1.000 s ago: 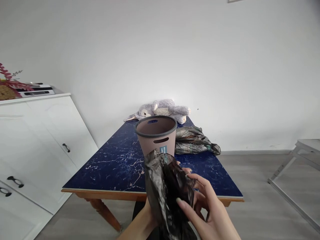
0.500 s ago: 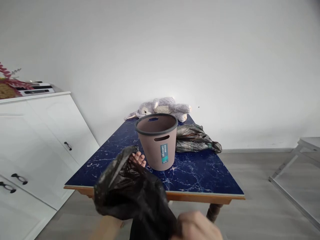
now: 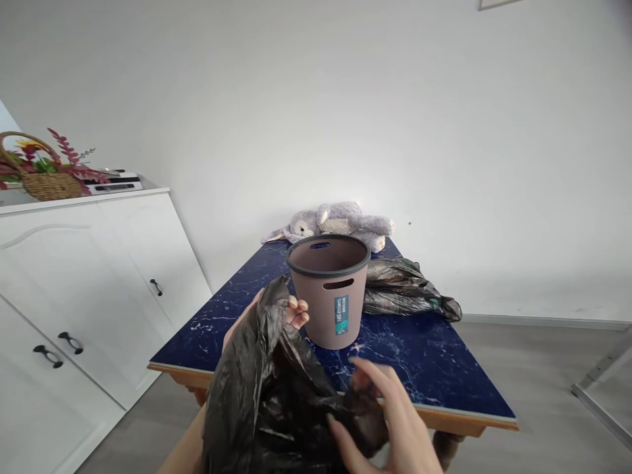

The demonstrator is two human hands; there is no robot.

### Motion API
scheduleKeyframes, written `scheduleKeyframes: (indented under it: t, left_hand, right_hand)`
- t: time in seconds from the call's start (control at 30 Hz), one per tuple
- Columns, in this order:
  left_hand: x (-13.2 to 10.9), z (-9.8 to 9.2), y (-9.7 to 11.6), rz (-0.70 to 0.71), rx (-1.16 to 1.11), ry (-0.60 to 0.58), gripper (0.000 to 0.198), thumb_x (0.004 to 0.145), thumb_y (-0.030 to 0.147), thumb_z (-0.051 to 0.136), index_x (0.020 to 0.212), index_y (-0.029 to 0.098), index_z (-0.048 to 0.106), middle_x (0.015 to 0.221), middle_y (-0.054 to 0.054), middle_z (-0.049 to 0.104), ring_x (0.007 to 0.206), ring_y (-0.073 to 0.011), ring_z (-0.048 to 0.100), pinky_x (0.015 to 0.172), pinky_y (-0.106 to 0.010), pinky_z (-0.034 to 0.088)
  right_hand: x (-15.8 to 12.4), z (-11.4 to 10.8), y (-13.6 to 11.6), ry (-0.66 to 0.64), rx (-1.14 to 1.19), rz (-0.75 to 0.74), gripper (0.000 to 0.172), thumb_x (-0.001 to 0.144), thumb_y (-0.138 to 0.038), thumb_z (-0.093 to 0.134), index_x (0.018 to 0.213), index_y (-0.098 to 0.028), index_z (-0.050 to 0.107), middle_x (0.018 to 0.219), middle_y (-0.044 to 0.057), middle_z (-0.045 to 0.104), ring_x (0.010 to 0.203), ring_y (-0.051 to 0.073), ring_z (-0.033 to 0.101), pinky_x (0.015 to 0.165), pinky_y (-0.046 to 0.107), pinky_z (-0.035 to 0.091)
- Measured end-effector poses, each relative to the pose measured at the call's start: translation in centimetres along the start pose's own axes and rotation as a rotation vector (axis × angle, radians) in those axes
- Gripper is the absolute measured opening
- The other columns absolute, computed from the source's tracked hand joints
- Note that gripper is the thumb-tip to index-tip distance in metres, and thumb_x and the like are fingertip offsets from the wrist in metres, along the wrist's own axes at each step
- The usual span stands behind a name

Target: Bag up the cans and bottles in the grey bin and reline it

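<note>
A crumpled black plastic bag (image 3: pixel 276 395) hangs in front of me, over the near edge of the blue marbled table (image 3: pixel 434 355). My left hand (image 3: pixel 291 313) grips the bag's upper edge, with the fingertips curled over it. My right hand (image 3: pixel 390 421) holds the bag's lower right part, thumb and fingers pinched into the plastic. Just beyond the bag stands a brown bin (image 3: pixel 330 289) with a dark rim and a teal label; it stands upright, with its inside bare.
More dark bags (image 3: pixel 405 289) lie to the right of the bin. A grey plush toy (image 3: pixel 340 222) rests at the table's far end against the wall. A white cabinet (image 3: pixel 89 289) with a flower basket (image 3: pixel 47 171) stands on the left.
My left hand has risen with the bag's edge toward the bin, and my right hand has come up from the bottom of the view onto the bag. The camera has shifted left.
</note>
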State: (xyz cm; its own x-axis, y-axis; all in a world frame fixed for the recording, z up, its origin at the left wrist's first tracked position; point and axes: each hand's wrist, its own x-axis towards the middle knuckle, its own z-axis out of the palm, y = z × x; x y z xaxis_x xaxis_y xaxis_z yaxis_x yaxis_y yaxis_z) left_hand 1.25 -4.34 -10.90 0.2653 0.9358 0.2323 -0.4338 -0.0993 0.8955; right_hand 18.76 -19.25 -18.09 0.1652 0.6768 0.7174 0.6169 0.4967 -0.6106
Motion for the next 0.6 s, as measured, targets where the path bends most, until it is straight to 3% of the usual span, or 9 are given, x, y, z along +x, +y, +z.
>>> scheduleKeyframes:
  t: [0.07,0.17,0.2,0.33,0.43,0.53,0.6]
  left_hand:
    - [-0.6,1.3,1.2,-0.062,-0.056,-0.047,0.043,0.092,0.063,0.06,0.076,0.025,0.072,0.087,-0.008,0.072,0.121,-0.0361,0.064,0.106,-0.054,0.053]
    - [-1.6,1.8,3.2,-0.056,-0.13,-0.053,0.038,0.094,0.054,0.061,0.079,0.022,0.074,0.084,-0.007,0.073,0.115,-0.0347,0.069,0.105,-0.051,0.056]
    - [-1.7,1.5,3.9,-0.048,-0.129,-0.037,0.037,0.094,0.053,0.06,0.081,0.021,0.074,0.086,-0.008,0.074,0.114,-0.0345,0.07,0.104,-0.05,0.057]
    - [-1.2,-0.6,6.5,-0.098,-0.012,0.082,0.033,0.093,0.044,0.061,0.091,0.015,0.077,0.103,-0.013,0.078,0.119,-0.0378,0.069,0.107,-0.053,0.056]
    - [-0.4,-1.6,7.7,0.007,0.057,0.16,0.039,0.093,0.045,0.059,0.112,0.014,0.075,0.124,-0.014,0.076,0.134,-0.0365,0.062,0.117,-0.05,0.048]
    - [-0.7,-1.7,7.9,0.189,0.201,0.078,0.055,0.092,0.055,0.063,0.135,0.02,0.063,0.146,-0.014,0.065,0.144,-0.0363,0.054,0.123,-0.051,0.04]
    - [-1.1,-2.0,7.2,0.23,0.43,0.037,0.07,0.083,0.045,0.081,0.144,0.026,0.055,0.155,-0.014,0.057,0.148,-0.0376,0.049,0.124,-0.052,0.037]
  right_hand:
    - [2.0,1.0,0.0,-0.091,-0.007,-0.034,0.047,0.091,-0.028,0.07,0.137,-0.025,0.06,0.116,0.011,0.074,0.102,0.028,0.073,0.085,0.037,0.063]
    - [4.0,1.4,0.4,-0.237,-0.02,0.004,0.01,0.096,-0.025,0.066,0.105,-0.027,0.071,0.093,0.003,0.076,0.084,0.023,0.073,0.073,0.03,0.058]
    - [4.3,1.2,0.6,-0.256,-0.007,0.037,0.008,0.098,-0.026,0.063,0.1,-0.027,0.071,0.086,0.002,0.076,0.078,0.021,0.072,0.069,0.027,0.056]
    - [4.7,-0.6,1.4,-0.175,0.019,0.087,0.018,0.105,-0.037,0.056,0.113,-0.028,0.07,0.082,0.001,0.075,0.072,0.018,0.072,0.065,0.022,0.054]
    - [4.9,-1.4,1.2,-0.133,0.008,0.088,0.023,0.106,-0.043,0.054,0.111,-0.027,0.07,0.073,-0.001,0.07,0.062,0.015,0.067,0.059,0.019,0.052]
    - [5.1,-1.5,0.4,-0.16,0.034,0.118,0.025,0.106,-0.046,0.053,0.106,-0.027,0.069,0.068,-0.002,0.066,0.056,0.013,0.064,0.056,0.017,0.052]
    - [4.9,-1.5,0.1,-0.166,0.054,0.11,0.027,0.107,-0.047,0.053,0.104,-0.026,0.07,0.07,-0.002,0.069,0.059,0.013,0.066,0.06,0.017,0.053]
